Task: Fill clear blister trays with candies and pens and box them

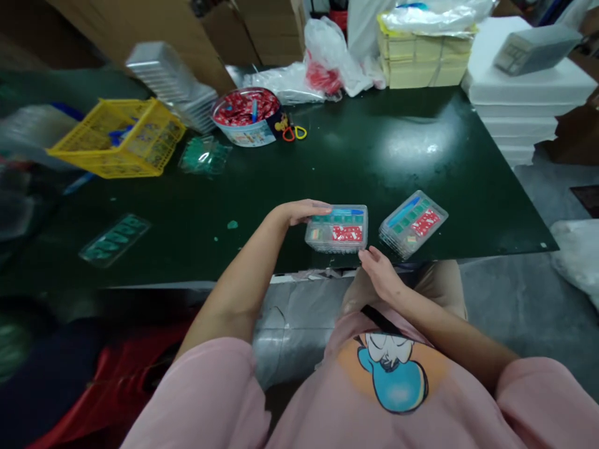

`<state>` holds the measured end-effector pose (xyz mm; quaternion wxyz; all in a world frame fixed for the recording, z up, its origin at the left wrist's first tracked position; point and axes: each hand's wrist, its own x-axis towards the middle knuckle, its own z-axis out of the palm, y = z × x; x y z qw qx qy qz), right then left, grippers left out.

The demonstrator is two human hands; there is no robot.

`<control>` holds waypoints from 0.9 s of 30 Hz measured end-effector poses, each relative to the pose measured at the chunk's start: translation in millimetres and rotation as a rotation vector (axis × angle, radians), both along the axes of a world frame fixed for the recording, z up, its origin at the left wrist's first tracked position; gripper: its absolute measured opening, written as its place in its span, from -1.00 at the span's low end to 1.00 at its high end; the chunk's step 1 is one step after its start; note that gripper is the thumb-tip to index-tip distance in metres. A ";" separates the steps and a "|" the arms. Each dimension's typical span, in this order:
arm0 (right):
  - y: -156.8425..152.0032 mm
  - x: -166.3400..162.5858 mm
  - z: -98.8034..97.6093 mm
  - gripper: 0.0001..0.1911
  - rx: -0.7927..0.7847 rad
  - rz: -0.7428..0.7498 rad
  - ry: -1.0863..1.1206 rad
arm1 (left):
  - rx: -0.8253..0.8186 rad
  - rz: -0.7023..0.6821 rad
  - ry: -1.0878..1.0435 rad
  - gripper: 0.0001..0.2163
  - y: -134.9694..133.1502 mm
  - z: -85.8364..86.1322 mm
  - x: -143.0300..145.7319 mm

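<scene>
Boxes [337,240], clear and stacked, are held at the front edge of the dark green table [458,168], just right of the centre of the frame, and attention is drawn straight there! The far left corner is grasped by the left hand [304,212], its fingers stretched along the upper side. At the near right corner, the fingertips of the right hand [380,271] are placed; whether a pinch is made or only a light touch given cannot be told.

So the stack is caught between the two hands, left hand above and to the left, right hand below and to the right. Through the top lid a blue pen [353,212], green pieces and a red packet [347,233] can be seen. The step in hand is judged to be a steadying or squaring of this stack. For that, even pressure on opposite corners is called for, with the edges kept aligned and the slick plastic not allowed to slide.

And just to the right, a second stack [414,224] is set at a slant, touched by neither hand. In the upper left, a yellow basket [145,167] and a round tub [253,134] are placed well apart from the action.
</scene>
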<state>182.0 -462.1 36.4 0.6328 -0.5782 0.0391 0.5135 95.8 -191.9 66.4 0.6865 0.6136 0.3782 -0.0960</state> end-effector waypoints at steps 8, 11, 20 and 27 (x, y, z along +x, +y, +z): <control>19.8 -9.4 -1.6 -0.26 -0.011 -0.184 0.159 | 0.000 -0.302 0.209 -0.32 10.4 11.8 -13.0; 5.3 -23.7 -7.8 -0.27 -0.042 -0.206 0.170 | 0.045 -0.363 0.229 -0.33 2.5 12.2 -28.6; -7.0 -60.2 2.1 -0.33 0.245 0.006 0.266 | 0.048 -0.669 0.074 -0.40 -17.8 18.0 -12.7; 0.3 -44.7 21.8 -0.07 0.319 -0.150 0.299 | -0.140 -0.348 0.220 -0.31 -55.2 6.3 -20.5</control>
